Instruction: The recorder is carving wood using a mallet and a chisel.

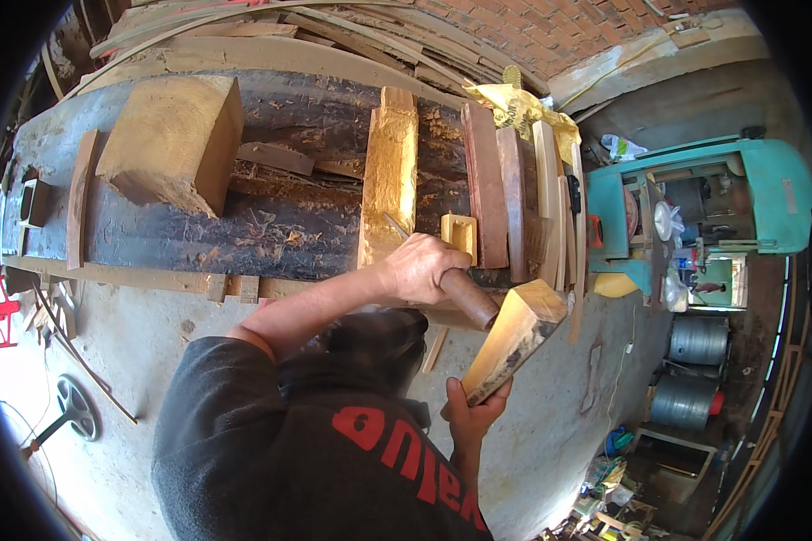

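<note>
My left hand point(427, 268) is wrapped round the wooden handle point(469, 298) of a chisel. Its thin metal blade point(395, 224) points up and left, the tip over a long, pale wooden piece point(390, 171) with a hollowed face. My right hand point(476, 411) grips the lower end of a chunky wooden mallet point(519, 338). The mallet's thick end lies beside the butt of the chisel handle; whether they touch, I cannot tell. Just beyond my left hand sits a small yellowish block with a square recess point(459, 234).
A dark, chip-strewn log bench point(289, 239) carries a large wood block point(167, 144) on the left. Several boards point(485, 185) stand side by side to the right, near a yellow bag point(523, 108). A green machine point(776, 198) and metal drums point(686, 401) are farther right.
</note>
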`<state>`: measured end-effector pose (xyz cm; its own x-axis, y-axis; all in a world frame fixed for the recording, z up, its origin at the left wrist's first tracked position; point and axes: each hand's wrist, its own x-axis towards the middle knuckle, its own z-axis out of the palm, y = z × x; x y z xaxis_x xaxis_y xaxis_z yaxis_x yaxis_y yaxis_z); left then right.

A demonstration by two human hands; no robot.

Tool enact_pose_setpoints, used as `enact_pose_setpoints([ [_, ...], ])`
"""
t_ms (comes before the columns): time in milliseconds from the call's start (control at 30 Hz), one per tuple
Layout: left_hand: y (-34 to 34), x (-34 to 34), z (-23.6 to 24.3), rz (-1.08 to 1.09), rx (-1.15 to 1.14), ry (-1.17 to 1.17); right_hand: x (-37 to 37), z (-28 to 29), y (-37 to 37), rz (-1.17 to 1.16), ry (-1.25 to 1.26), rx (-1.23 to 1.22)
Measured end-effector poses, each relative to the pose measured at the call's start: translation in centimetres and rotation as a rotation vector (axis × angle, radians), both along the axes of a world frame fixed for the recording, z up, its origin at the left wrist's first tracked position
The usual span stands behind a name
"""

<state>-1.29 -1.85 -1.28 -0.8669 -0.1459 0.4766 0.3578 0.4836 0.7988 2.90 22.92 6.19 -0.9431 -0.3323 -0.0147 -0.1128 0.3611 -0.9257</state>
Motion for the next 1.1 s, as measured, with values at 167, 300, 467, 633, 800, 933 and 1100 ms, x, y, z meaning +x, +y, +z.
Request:
enact_pose_setpoints([
  [167,0.6,0.0,0.4,0.061,0.071,0.108,-0.8,-0.5,3.1,0.058,0.125,0.02],
  [300,0.4,-0.1,-0.3,0.082,0.125,0.085,0.0,1.1,1.9,0.09,0.253,-0.103],
  [467,0.3,0.0,-0.8,0.081,0.201,0.153,-0.6,-0.3,-0.4,0.021,0.137,0.125],
  [633,0.3,0.9,-1.9,0.064,0.18,0.219,0.3,0.6,0.7,0.155,0.305,-0.33],
  [800,0.0,1.4,-3.1,0.003,0.037,0.239,-0.4,-2.6,1.2,0.228,0.22,0.286],
  [933,0.1,1.2,-2.7,0.032,0.008,0.276,0.1,-1.3,1.2,0.07,0.144,0.085],
  [1100,0.3,0.5,-2.7,0.044,0.134,0.324,0.6,-0.8,3.5,0.108,0.156,-0.02],
])
